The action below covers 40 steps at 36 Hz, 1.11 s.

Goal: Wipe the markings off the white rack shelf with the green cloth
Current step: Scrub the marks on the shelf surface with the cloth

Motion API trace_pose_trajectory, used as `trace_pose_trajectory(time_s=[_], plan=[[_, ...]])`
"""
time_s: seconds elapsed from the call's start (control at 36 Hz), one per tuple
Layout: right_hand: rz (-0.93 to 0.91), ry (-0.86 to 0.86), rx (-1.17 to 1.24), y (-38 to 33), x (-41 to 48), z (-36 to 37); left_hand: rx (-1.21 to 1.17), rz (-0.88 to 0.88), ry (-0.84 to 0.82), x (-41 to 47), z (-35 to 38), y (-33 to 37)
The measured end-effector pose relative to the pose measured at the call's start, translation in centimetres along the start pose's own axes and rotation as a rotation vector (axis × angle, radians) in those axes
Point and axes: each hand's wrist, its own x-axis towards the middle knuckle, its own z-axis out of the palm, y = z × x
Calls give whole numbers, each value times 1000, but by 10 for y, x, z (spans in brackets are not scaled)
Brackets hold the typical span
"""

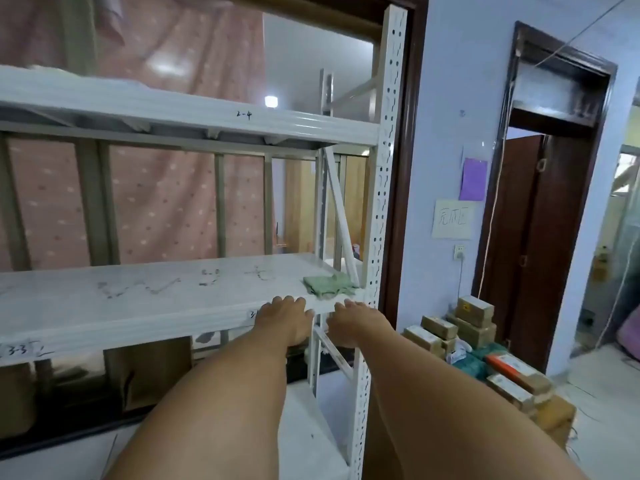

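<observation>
The white rack shelf (138,306) runs across the middle of the view, with dark scribbled markings (138,287) along its top. A crumpled green cloth (329,285) lies at the shelf's right end, beside the perforated upright. My left hand (285,318) hangs in front of the shelf's front edge, fingers pointing up toward the cloth and holding nothing. My right hand (355,323) is just to its right, below the cloth, also holding nothing. Neither hand touches the cloth.
A higher shelf (173,112) labelled 2-4 hangs above. The white perforated post (381,202) stands at the rack's right end. Stacked cardboard parcels (485,351) sit on the floor to the right, by a dark wooden door (536,237).
</observation>
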Motion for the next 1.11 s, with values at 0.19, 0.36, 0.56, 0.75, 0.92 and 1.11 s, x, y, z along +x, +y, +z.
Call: trace_pose_trajectory(time_s=[0.19,0.36,0.56,0.75,0.92,1.11], plan=[[69,14,165,-4,44,-8,-22,37,19,51,12,-9],[103,84,179,-10,79,-3,27,4,135,72,31,-32],[187,178,338,-13,102,-9,61,-64,275,78,36,-46],[129,239,254,-11,121,-8,124,-105,311,84,42,-59],[147,174,337,-9,138,-6,123,-121,384,82,53,-70],[116,111,272,-5,170,-3,82,-69,505,82,64,-79]])
